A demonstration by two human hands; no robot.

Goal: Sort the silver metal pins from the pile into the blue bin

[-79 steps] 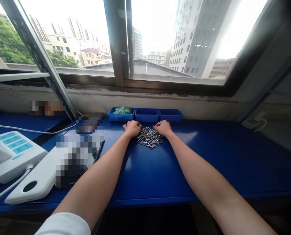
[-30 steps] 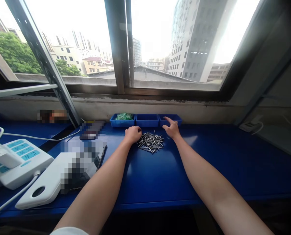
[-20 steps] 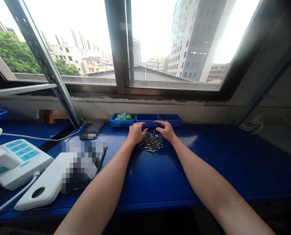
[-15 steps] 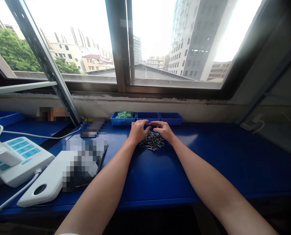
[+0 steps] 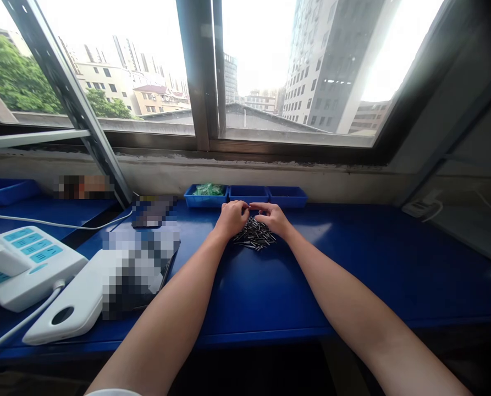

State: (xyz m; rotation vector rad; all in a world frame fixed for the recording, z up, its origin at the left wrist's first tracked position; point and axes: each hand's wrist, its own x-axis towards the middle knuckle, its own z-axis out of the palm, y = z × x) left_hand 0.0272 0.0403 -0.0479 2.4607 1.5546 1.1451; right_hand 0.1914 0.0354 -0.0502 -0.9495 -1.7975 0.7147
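A pile of small dark metal pins or screws lies on the blue table, too small to tell which. Over the pile's left far edge is my left hand, its fingers bent together and the thumb close to them. My right hand is over the right far edge, the index finger reaching across to the left fingertips and the thumb curled below. Both hands' fingertips meet just above the pile. Whatever is between them is too small to make out.
Three joined blue bins stand behind my hands: a left bin with green plastic bags, a middle bin and a right bin. A white power strip, a white power bank and cables lie at the left. A metal post rises there.
My fingertips and thumbs have drawn slightly closer together above the pile. The whole view has shifted a little. The pile and bins stay in place.
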